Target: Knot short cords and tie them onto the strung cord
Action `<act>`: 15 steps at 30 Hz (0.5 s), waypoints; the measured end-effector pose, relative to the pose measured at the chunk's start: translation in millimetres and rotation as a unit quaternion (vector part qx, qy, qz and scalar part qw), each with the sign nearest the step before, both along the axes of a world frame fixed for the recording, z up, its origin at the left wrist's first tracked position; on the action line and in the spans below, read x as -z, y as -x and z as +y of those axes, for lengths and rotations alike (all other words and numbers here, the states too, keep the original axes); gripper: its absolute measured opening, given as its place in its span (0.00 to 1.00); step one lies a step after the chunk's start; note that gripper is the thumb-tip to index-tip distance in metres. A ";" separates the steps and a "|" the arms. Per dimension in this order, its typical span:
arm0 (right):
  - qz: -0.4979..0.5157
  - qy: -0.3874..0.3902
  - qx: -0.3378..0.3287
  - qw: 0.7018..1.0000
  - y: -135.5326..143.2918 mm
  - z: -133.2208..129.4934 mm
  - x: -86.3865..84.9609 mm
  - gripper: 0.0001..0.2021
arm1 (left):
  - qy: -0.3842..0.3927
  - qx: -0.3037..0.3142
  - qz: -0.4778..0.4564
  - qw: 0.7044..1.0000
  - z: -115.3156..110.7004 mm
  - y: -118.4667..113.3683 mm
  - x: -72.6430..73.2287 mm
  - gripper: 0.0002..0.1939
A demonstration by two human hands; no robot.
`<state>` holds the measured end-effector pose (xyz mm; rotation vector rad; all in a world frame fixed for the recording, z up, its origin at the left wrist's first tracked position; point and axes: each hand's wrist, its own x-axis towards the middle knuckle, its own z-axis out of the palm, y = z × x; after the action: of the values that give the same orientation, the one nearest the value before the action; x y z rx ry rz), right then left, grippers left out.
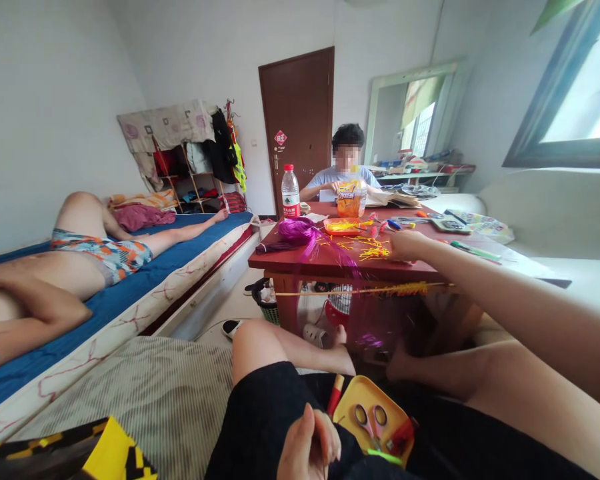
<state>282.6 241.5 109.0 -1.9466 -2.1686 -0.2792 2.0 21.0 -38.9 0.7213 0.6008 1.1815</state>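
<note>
My right hand (pixel 407 245) is stretched out over the red table, at the right edge of a pile of yellow, red-tipped stamen-like pieces (pixel 374 252). Its fingers are bent together and their tips are hidden. My left hand (pixel 311 441) rests in my lap, thumb up and fingers curled closed; I cannot make out anything inside. Beside it lies a yellow tray (pixel 353 399) holding scissors (pixel 373 423). A red tube with a tan end (pixel 336 395) leans by the tray. A thin stick (pixel 325 293) with yellow fringe lies across, below the table's front edge.
Shiny purple strands (pixel 300 230) spread over the table (pixel 275 259) and hang down its front. A water bottle (pixel 290 193), orange drink bottle (pixel 349 198) and orange tray (pixel 337 232) stand behind. One person (pixel 325 183) sits opposite; another (pixel 35 273) lies on the left bed.
</note>
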 end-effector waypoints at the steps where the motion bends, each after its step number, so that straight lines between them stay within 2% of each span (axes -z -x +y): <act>1: 0.013 0.041 0.019 0.999 -1.1 -0.6 -4.7 0.13 | 0.000 -0.001 0.001 1.000 0.2 -0.1 -0.2 0.26; 3: 0.043 0.121 0.062 0.990 -4.7 -3.5 -15.4 0.13 | 0.001 -0.006 0.003 1.000 0.4 -1.0 -0.5 0.26; 5: 0.074 0.161 0.087 0.980 -8.6 -7.9 -26.2 0.13 | 0.001 -0.008 0.001 1.000 0.2 -1.9 -1.1 0.26; 8: 0.129 0.165 0.088 0.974 -12.4 -19.8 -39.6 0.13 | 0.005 0.001 -0.015 1.000 -0.3 -1.4 -5.1 0.25; 10: 0.176 0.139 0.062 0.972 -11.1 -36.5 -42.9 0.11 | 0.018 0.003 -0.038 0.999 -0.7 -0.7 -11.3 0.24; 12: 0.230 0.102 0.017 0.968 -3.4 -65.1 -37.5 0.09 | 0.034 -0.002 -0.067 0.997 -1.3 -1.5 -20.5 0.23; 15: 0.308 0.063 -0.056 0.948 24.6 -129.9 -10.7 0.09 | 0.042 -0.007 -0.095 0.995 -2.0 -7.1 -35.7 0.23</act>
<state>258.0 111.6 119.7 -1.6565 -1.8877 0.4431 9.1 19.1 -3.1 0.5268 0.4935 1.2143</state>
